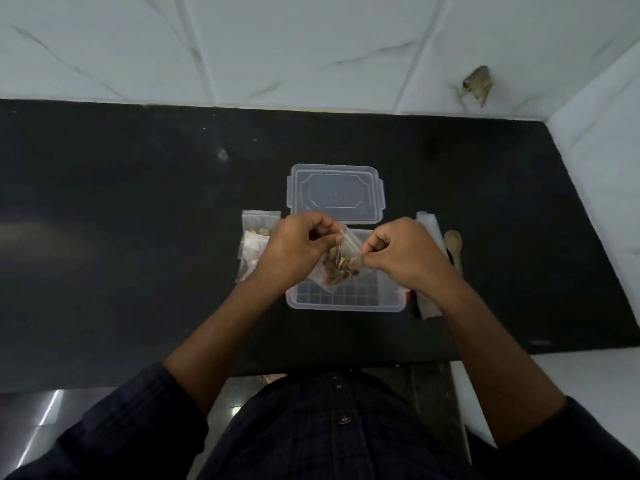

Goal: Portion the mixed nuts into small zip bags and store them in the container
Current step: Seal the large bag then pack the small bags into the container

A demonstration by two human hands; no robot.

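Observation:
A small clear zip bag [341,263] with mixed nuts in its lower half hangs between my hands, above the open clear container [343,301]. My left hand [298,249] pinches the bag's top edge on the left. At the bag's right top corner my right hand [401,254] pinches the same strip. The container's clear lid [335,192] lies flat just behind it. To the left of the container lie filled zip bags [254,242], partly hidden by my left hand.
A white packet [429,233] and a wooden spoon [453,242] lie right of the container, partly under my right forearm. The black counter [138,220] meets tiled walls at the back and right. Its front edge is near my body.

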